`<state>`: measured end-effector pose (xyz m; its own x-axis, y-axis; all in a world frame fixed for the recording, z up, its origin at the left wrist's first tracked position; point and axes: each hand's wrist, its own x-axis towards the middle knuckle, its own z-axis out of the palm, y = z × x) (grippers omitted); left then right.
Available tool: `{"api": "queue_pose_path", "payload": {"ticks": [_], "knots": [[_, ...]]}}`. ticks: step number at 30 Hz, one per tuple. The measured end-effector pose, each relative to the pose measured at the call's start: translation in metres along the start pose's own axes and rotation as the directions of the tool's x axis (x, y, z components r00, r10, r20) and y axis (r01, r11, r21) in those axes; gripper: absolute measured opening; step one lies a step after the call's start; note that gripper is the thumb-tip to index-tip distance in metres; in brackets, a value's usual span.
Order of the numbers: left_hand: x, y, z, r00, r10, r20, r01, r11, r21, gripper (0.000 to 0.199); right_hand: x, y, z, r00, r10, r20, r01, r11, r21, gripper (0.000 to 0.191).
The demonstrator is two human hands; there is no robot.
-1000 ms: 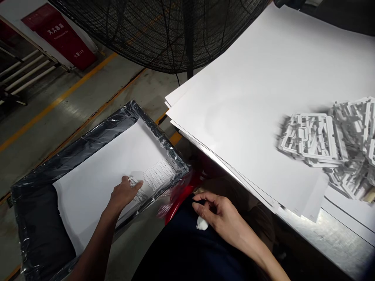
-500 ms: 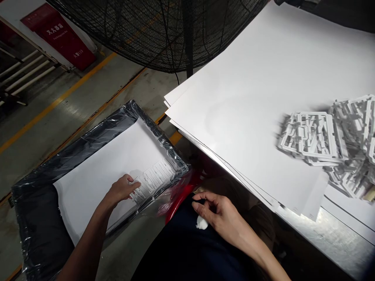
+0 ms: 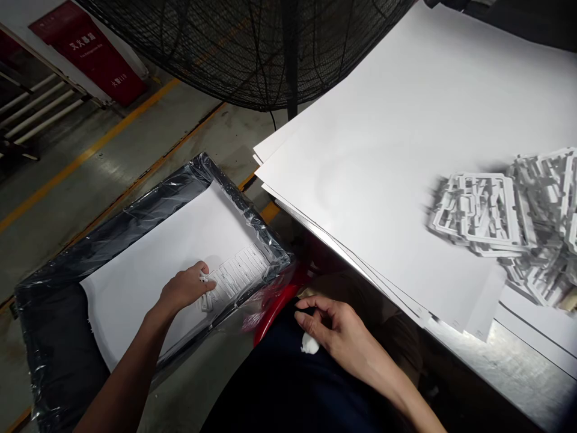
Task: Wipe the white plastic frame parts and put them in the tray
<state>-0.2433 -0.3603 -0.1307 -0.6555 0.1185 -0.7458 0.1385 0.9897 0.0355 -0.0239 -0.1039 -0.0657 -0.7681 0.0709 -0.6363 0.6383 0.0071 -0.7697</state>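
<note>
My left hand (image 3: 186, 287) is over the plastic-lined black box, its thumb and fingers closed on a small white cut piece (image 3: 206, 300). Beyond the fingertips, a row of flat white cut pieces (image 3: 241, 269) lies on a white sheet (image 3: 148, 270) inside the box (image 3: 58, 355). My right hand (image 3: 336, 328) rests above my dark clothing with curled fingers. A white wad (image 3: 309, 343) shows just under its thumb; whether the fingers grip it is hard to see.
Large white sheets (image 3: 383, 150) are stacked on a metal table (image 3: 509, 361) at the right, with a heap of white cut-out frames (image 3: 489, 207) on top. A black fan (image 3: 234, 54) stands behind. Part of a red stool (image 3: 274, 313) shows between box and table.
My left hand has shifted slightly left, and the small piece at its fingers sits at a different angle, apart from the row. My right hand has barely moved.
</note>
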Motion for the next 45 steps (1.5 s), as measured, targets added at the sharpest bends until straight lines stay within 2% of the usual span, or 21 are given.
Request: {"api": "queue_pose_path", "payload": {"ticks": [4, 8, 24, 28, 32, 37, 41, 45], "knots": [[0.0, 0.006, 0.006, 0.996, -0.021, -0.091, 0.033, 0.991, 0.128, 0.031, 0.0, 0.0, 0.0, 1.0, -0.001, 0.0, 0.001, 1.0, 0.003, 0.031], [-0.002, 0.008, 0.007, 0.99, -0.036, -0.134, 0.061, 0.981, 0.183, 0.031, 0.0, 0.001, 0.0, 1.0, -0.004, 0.002, 0.004, 1.0, 0.006, 0.033], [0.005, 0.006, 0.007, 0.99, -0.06, -0.131, 0.079, 0.986, 0.146, 0.034, 0.001, 0.001, 0.0, 1.0, -0.001, 0.002, 0.001, 1.0, -0.005, 0.03], [0.002, -0.006, 0.002, 0.994, -0.074, -0.077, 0.081, 0.992, 0.094, 0.037, 0.001, 0.0, 0.0, 1.0, 0.004, -0.004, -0.004, 1.0, -0.012, 0.031], [-0.007, -0.026, 0.004, 0.997, -0.076, 0.004, 0.075, 0.997, 0.017, 0.047, 0.002, -0.001, -0.001, 1.0, 0.001, 0.001, -0.001, 1.0, -0.014, 0.032], [-0.016, -0.039, 0.015, 0.998, -0.056, -0.038, 0.056, 0.998, -0.01, 0.052, 0.002, -0.001, 0.001, 1.0, 0.005, 0.014, -0.004, 1.0, -0.014, 0.032], [-0.014, -0.041, 0.023, 0.998, -0.038, -0.053, 0.037, 0.999, -0.026, 0.043, 0.001, -0.001, 0.002, 1.0, 0.005, 0.018, -0.005, 1.0, -0.016, 0.031], [-0.012, -0.044, 0.026, 0.995, -0.081, -0.063, 0.078, 0.995, -0.062, 0.034, 0.001, 0.0, 0.002, 1.0, 0.009, 0.021, -0.009, 1.0, -0.004, 0.031]]}}
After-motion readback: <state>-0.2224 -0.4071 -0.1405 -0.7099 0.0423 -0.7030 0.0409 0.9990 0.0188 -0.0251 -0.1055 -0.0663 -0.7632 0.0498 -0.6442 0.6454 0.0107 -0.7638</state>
